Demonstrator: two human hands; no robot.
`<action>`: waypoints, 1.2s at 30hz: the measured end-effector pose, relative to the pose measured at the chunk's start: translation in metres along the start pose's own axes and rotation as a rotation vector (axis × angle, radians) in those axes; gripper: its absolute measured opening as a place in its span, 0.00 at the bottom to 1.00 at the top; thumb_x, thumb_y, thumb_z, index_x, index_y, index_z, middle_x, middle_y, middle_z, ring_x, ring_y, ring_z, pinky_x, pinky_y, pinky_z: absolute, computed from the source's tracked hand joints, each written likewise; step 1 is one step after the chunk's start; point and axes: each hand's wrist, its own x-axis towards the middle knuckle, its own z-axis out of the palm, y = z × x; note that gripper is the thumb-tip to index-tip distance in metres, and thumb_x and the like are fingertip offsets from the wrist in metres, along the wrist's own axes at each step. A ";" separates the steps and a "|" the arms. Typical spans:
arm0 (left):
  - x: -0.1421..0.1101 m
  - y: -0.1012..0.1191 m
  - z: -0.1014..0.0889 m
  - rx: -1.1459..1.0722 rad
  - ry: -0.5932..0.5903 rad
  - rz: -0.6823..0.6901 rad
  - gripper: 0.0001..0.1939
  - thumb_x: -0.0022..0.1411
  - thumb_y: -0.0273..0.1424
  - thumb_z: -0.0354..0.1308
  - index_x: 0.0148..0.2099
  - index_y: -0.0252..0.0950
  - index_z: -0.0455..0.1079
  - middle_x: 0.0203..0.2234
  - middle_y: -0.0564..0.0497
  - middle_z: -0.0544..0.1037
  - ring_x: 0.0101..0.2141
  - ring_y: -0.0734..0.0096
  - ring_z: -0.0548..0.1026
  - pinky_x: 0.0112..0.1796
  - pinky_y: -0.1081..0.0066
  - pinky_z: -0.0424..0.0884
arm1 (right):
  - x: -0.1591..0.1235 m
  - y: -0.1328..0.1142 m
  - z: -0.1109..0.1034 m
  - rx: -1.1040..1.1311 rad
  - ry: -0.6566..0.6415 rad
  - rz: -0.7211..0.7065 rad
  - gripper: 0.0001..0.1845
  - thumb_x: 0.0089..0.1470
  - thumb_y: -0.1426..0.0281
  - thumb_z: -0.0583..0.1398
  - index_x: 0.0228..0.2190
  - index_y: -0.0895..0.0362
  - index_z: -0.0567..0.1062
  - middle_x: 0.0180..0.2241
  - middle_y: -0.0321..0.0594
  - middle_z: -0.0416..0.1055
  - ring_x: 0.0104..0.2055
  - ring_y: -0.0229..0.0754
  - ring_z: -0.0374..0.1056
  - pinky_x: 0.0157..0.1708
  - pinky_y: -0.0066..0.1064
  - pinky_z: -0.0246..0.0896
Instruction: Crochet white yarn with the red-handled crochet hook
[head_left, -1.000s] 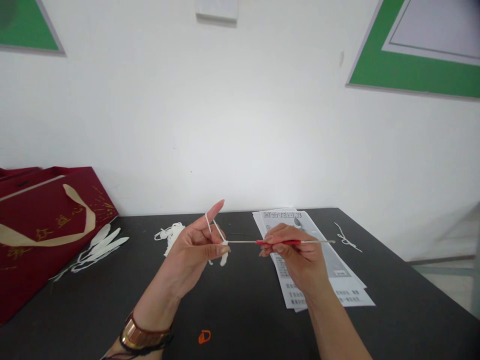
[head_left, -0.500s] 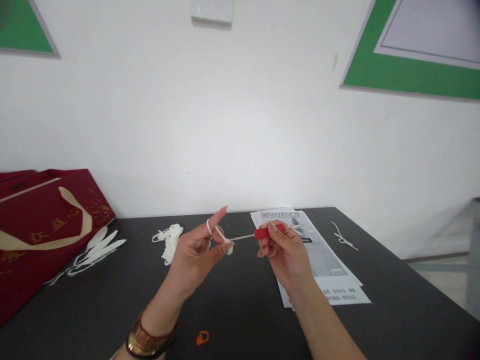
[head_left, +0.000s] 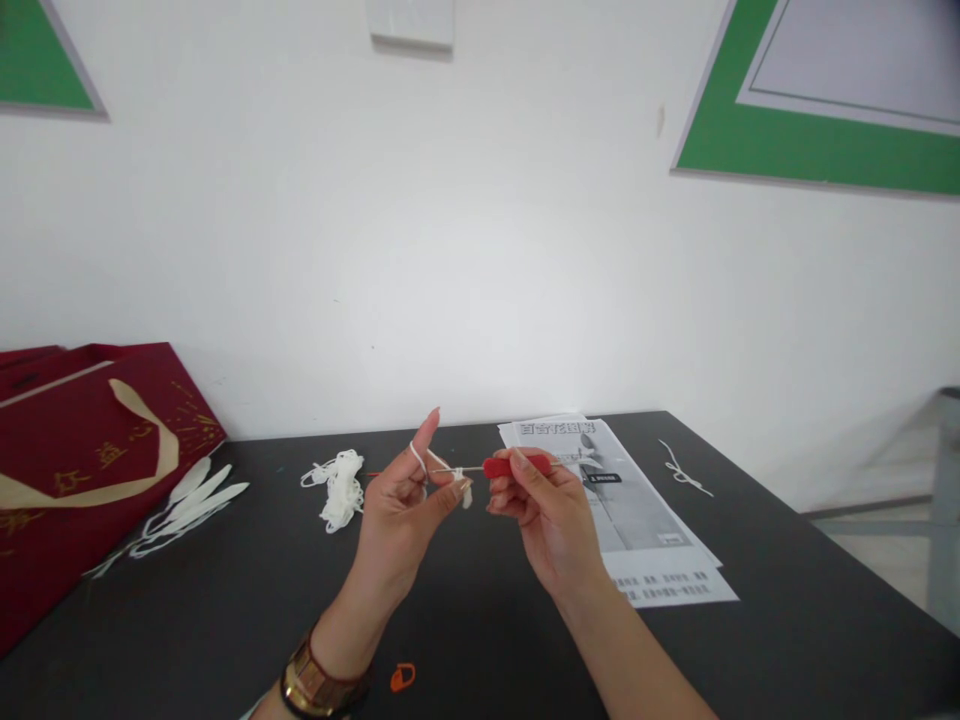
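Observation:
Between thumb and fingers, my left hand [head_left: 405, 505] pinches a small piece of white crochet work [head_left: 466, 492]. A strand of white yarn loops round its raised index finger. My right hand [head_left: 544, 505] grips the red handle of a crochet hook [head_left: 517, 466], whose thin metal shaft points left and passes through the yarn at the left fingertips. A loose bundle of white yarn [head_left: 343, 490] lies on the table behind my left hand. Near the front edge rests an orange stitch marker [head_left: 403, 677].
A dark red gift bag [head_left: 82, 450] stands at the left, with white crocheted petals [head_left: 196, 505] beside it. Printed sheets [head_left: 637, 510] lie behind my right hand. Farther right is a short tied white cord [head_left: 682, 470]. The black table [head_left: 480, 620] meets a white wall.
My right hand has moved left, bringing the hook's shaft farther across the yarn at my left fingertips. My left hand has shifted slightly. The view has turned a little.

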 end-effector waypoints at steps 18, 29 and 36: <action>0.008 0.010 -0.013 -0.500 -0.186 -0.498 0.31 0.48 0.17 0.63 0.56 0.35 0.69 0.22 0.56 0.71 0.24 0.79 0.69 0.30 0.77 0.66 | -0.012 0.013 -0.012 -0.791 -0.328 -0.798 0.22 0.55 0.80 0.57 0.46 0.45 0.76 0.38 0.42 0.76 0.38 0.44 0.72 0.35 0.36 0.71; 0.008 0.022 -0.018 -0.350 -0.171 -0.315 0.36 0.47 0.18 0.66 0.59 0.41 0.66 0.24 0.56 0.70 0.26 0.78 0.69 0.29 0.77 0.65 | -0.005 0.001 -0.008 -0.257 -0.199 -0.354 0.05 0.53 0.68 0.64 0.32 0.54 0.80 0.28 0.38 0.76 0.26 0.39 0.71 0.25 0.30 0.70; 0.008 0.023 -0.020 -0.335 -0.209 -0.262 0.36 0.50 0.17 0.64 0.60 0.43 0.64 0.23 0.56 0.69 0.26 0.78 0.68 0.28 0.78 0.66 | -0.004 -0.006 -0.009 -0.185 -0.171 -0.310 0.05 0.52 0.67 0.65 0.30 0.55 0.80 0.25 0.37 0.76 0.24 0.36 0.71 0.24 0.28 0.69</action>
